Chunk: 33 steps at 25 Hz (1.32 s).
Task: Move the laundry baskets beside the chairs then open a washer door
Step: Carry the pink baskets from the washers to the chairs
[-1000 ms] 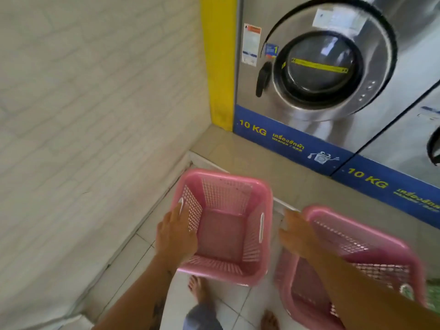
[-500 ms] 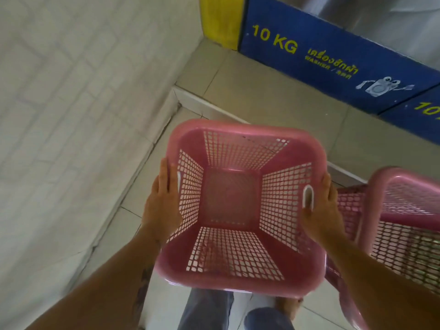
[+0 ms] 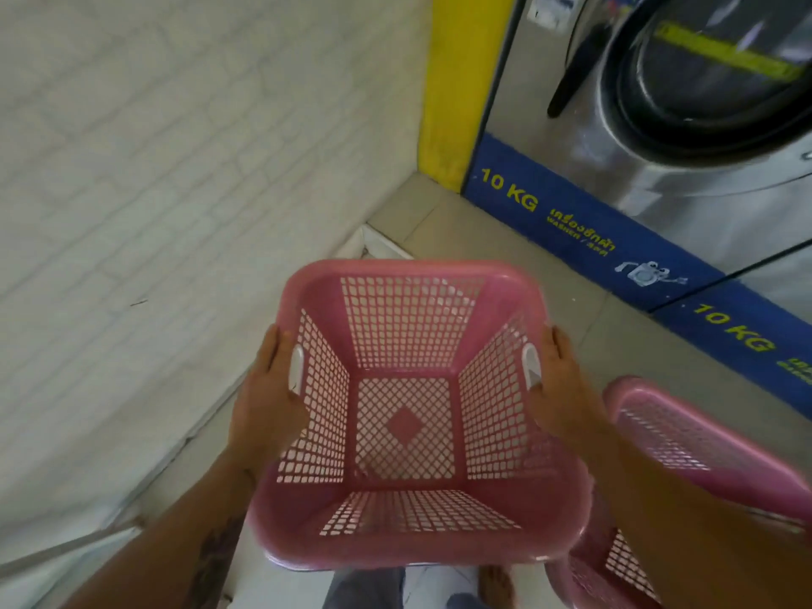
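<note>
The pink laundry basket [image 3: 408, 415] is empty and held up off the floor [image 3: 505, 239] in the near middle of the view, mouth facing the camera. The left hand [image 3: 268, 397] clasps its left wall at the handle slot and the right hand [image 3: 558, 389] clasps the right wall at the matching slot; on both, the fingers [image 3: 274, 345] lie close together and curl over the rim, gripping the basket from either side. A second pink basket [image 3: 685, 437] sits low at the near right, partly behind the right forearm. The washer [image 3: 571, 138] with its round door [image 3: 712, 76] stands at the far right above a blue "10 KG" band, the door looking closed.

This seems to be the first step: carrying a basket toward the chairs, which are not in view. The next move likely calls for turning away from the washers, setting this basket down beside the chairs, then coming back for the other one.

Compared with half a second earlier, the basket sits higher and more level, and the view has lifted so the washer door shows again.
</note>
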Each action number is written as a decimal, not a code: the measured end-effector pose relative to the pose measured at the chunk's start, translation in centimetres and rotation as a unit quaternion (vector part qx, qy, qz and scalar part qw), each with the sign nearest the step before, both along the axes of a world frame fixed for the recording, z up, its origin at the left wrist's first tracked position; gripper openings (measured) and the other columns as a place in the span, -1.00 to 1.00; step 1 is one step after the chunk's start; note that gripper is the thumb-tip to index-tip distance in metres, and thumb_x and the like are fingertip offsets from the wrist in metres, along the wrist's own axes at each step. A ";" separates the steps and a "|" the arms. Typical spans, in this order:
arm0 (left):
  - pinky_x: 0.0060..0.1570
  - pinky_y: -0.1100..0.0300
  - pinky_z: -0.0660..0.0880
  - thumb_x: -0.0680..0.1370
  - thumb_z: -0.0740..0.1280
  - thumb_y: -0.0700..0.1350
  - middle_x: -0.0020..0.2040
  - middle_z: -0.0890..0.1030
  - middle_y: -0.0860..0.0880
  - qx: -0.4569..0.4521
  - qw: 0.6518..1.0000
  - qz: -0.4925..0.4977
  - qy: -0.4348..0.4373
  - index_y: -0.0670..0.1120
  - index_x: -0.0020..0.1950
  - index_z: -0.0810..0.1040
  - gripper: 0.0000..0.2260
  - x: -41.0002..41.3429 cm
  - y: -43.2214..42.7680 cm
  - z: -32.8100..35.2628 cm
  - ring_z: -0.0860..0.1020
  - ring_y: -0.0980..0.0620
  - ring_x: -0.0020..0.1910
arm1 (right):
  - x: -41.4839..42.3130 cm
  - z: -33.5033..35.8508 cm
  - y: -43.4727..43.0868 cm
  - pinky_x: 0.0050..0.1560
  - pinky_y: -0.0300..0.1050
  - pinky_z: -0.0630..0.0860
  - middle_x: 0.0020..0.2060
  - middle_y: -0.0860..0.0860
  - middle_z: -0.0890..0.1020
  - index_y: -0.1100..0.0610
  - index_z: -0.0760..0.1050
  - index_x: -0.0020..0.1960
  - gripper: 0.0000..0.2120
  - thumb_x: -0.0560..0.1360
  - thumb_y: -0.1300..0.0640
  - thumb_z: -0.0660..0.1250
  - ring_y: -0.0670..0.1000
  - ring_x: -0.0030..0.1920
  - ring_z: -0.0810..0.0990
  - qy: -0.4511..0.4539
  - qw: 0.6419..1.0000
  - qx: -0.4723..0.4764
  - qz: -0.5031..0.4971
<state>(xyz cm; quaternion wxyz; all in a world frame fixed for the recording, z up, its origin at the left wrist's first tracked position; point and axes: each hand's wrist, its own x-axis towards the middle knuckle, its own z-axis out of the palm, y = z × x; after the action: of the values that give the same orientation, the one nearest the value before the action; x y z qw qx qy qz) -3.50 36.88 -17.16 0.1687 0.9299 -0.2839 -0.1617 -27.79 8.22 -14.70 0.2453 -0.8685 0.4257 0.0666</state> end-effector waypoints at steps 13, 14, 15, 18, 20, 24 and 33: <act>0.08 -0.01 0.58 0.35 0.33 -0.33 0.55 0.22 0.04 -0.082 0.951 0.286 -0.090 0.03 0.55 0.17 -0.19 -29.4 19.3 21.2 0.52 -0.12 0.26 | -9.1 17.1 10.5 0.17 0.14 0.52 0.59 0.06 0.08 0.17 0.03 0.57 -0.32 0.51 0.23 0.20 0.26 0.29 0.48 -0.112 0.938 -0.093 0.313; 0.02 0.06 0.58 0.34 0.32 -0.36 0.54 0.22 0.08 -0.082 0.944 0.306 -0.092 0.05 0.56 0.14 -0.16 -31.5 21.5 22.0 0.52 -0.07 0.25 | -9.4 17.7 12.4 0.16 0.13 0.52 0.59 0.06 0.11 0.16 0.04 0.57 -0.33 0.52 0.22 0.20 0.26 0.30 0.48 -0.127 0.929 -0.086 0.336; -0.10 0.15 0.57 0.35 0.32 -0.36 0.54 0.21 0.12 -0.070 0.937 0.327 -0.099 0.08 0.57 0.11 -0.14 -33.6 23.5 22.6 0.54 -0.03 0.21 | -9.8 18.2 14.5 0.12 0.11 0.53 0.58 0.06 0.11 0.15 0.03 0.57 -0.31 0.50 0.22 0.21 0.25 0.30 0.49 -0.132 0.919 -0.084 0.363; -0.27 0.31 0.42 0.39 0.33 -0.28 0.56 0.16 0.14 -0.015 0.909 0.397 -0.126 0.10 0.56 0.13 -0.20 -40.2 30.9 24.2 0.57 0.00 0.15 | -11.7 19.3 22.2 -0.09 -0.05 0.53 0.56 0.02 0.14 0.08 0.02 0.58 -0.19 0.41 0.26 0.30 0.19 0.23 0.55 -0.132 0.882 -0.079 0.445; -0.25 0.27 0.46 0.38 0.33 -0.28 0.55 0.17 0.13 -0.001 0.892 0.431 -0.135 0.09 0.55 0.16 -0.23 -44.7 36.1 24.7 0.56 0.00 0.17 | -13.3 20.1 27.6 -0.13 -0.11 0.50 0.54 0.01 0.19 0.06 0.01 0.57 -0.17 0.40 0.26 0.33 0.15 0.20 0.56 -0.140 0.864 -0.067 0.478; -0.11 0.15 0.53 0.34 0.36 -0.24 0.52 0.25 0.11 0.001 0.856 0.492 -0.161 0.09 0.53 0.20 -0.22 -55.7 46.8 26.0 0.57 -0.05 0.16 | -18.7 22.0 39.8 -0.14 -0.12 0.52 0.46 -0.01 0.28 0.05 0.04 0.56 -0.16 0.38 0.26 0.35 0.11 0.13 0.58 -0.157 0.825 -0.041 0.541; 0.03 0.08 0.58 0.32 0.31 -0.24 0.53 0.24 0.14 0.004 0.759 0.614 -0.215 0.16 0.55 0.11 -0.16 -76.0 69.0 27.8 0.56 -0.03 0.18 | -29.2 23.8 66.8 -0.17 -0.13 0.46 0.38 0.02 0.38 0.08 0.17 0.51 -0.32 0.45 0.17 0.33 0.13 0.06 0.60 -0.199 0.733 -0.012 0.651</act>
<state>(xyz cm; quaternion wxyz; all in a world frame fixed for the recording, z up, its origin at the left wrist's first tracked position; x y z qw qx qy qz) -79.49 105.92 10.66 0.1625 0.9160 0.3197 0.1796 -56.94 75.02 9.15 0.2102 -0.9296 -0.3013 0.0303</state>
